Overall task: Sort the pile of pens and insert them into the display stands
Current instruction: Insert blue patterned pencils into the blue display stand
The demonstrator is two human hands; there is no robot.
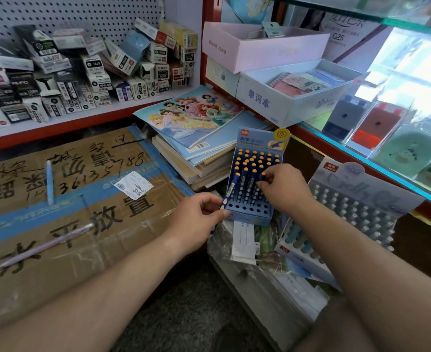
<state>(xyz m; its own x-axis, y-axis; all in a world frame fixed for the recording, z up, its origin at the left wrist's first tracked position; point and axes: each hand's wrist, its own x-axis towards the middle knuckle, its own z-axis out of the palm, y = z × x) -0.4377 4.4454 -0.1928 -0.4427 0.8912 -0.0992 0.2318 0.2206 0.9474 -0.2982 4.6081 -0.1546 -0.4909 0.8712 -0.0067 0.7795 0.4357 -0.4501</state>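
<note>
**Blue stand filling, front row empty**

I am working my right hand (283, 188) at the blue display stand (250, 219), fingertips pinching one of the orange-capped pens (247, 171) standing in it. My left hand (199, 214) is curling round another dark blue pen (222, 205) just beside the stand's corner. Back rows are looking full and the front holes are gaping. A light blue pen (49, 184) and a lilac pen (46, 245) are lying loose on the cardboard box (107, 224). I am judging the job well past half.

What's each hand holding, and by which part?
Left hand grips a blue pen near its pale-tipped end; right hand pinches the top of another pen standing in the blue stand.
</note>
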